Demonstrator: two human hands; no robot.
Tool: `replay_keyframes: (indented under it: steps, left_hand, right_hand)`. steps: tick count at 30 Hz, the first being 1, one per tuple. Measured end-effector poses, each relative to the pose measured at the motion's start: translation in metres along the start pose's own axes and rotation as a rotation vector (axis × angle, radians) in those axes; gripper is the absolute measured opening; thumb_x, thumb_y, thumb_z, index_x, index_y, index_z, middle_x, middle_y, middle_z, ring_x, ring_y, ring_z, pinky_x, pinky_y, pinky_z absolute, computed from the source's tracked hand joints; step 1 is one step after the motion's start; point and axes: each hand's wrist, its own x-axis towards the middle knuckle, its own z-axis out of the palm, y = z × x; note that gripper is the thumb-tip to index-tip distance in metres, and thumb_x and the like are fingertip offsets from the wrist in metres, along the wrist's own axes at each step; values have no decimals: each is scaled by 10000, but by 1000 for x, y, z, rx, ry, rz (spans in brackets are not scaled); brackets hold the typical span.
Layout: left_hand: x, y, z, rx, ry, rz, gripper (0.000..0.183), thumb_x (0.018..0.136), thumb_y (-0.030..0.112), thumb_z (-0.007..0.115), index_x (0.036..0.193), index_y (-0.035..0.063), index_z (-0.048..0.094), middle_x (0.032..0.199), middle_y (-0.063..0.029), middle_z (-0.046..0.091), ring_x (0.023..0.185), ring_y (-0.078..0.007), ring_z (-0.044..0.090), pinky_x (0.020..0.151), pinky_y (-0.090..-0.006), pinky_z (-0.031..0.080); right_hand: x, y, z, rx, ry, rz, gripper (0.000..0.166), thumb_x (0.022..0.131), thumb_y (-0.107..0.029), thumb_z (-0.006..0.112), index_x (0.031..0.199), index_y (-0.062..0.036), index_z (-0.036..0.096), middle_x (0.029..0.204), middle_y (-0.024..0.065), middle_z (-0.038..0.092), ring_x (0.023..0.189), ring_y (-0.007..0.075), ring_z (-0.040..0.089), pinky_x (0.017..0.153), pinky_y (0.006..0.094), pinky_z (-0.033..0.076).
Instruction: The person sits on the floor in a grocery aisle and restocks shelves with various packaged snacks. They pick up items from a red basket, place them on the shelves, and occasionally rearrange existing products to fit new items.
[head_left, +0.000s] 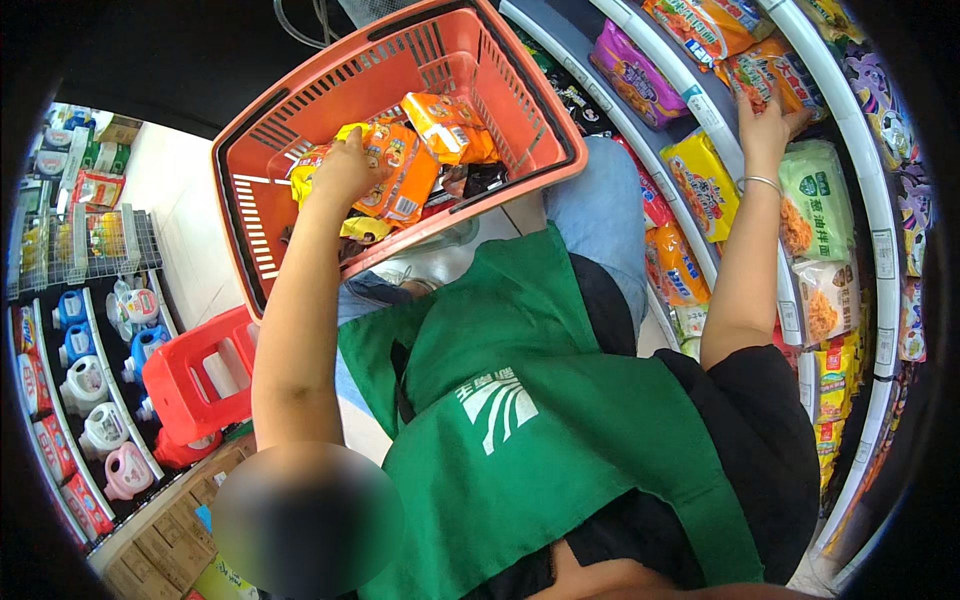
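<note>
My left hand (346, 174) reaches into a red plastic shopping basket (300, 97), its fingers on a yellow packet (302, 177) among orange noodle packets (401, 176). Another orange packet (448, 126) leans beside them, over dark wrappers. On the shelf at the right, my right hand (766, 127) has its fingertips on an orange instant noodle packet (780, 75); whether it grips the packet is unclear. Below that wrist lies a green noodle packet (816, 199), with a yellow packet (701, 184) on the shelf to the left.
Curved shelf edges (862, 150) run down the right side. A purple packet (637, 75) stands on a shelf near the basket. At the left are a red plastic crate (199, 375), detergent bottles (86, 386) on shelves and cardboard boxes (161, 551).
</note>
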Motion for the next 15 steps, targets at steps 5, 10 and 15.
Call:
replay_keyframes:
  steps: [5,10,15]
  left_hand:
    - [13,-27,10,-137,-88,-79,841,654,403,815,1284,-55,499,1136,-235,642,1053,-328,635,905,-392,491]
    - [-8,-11,-27,-259,-82,-80,586,698,374,758,1114,-16,627,1074,-217,663,979,-326,656,816,-400,519]
    - [-72,66,-71,-114,618,256,509,683,267,737,1116,28,615,975,-157,639,904,-327,637,775,-414,510]
  right_hand:
    - [2,-30,-40,239,11,-61,667,812,-457,683,1360,-123,502,1422,448,157,1389,538,83,1136,527,141]
    - [-51,-142,-108,1037,-237,-59,418,832,-230,716,1219,-115,607,1405,206,414,1335,307,367,1053,392,355]
    - [-98,-228,-142,1987,-1050,144,726,895,-357,640,1457,-57,293,1429,137,420,1278,249,462,1019,376,417]
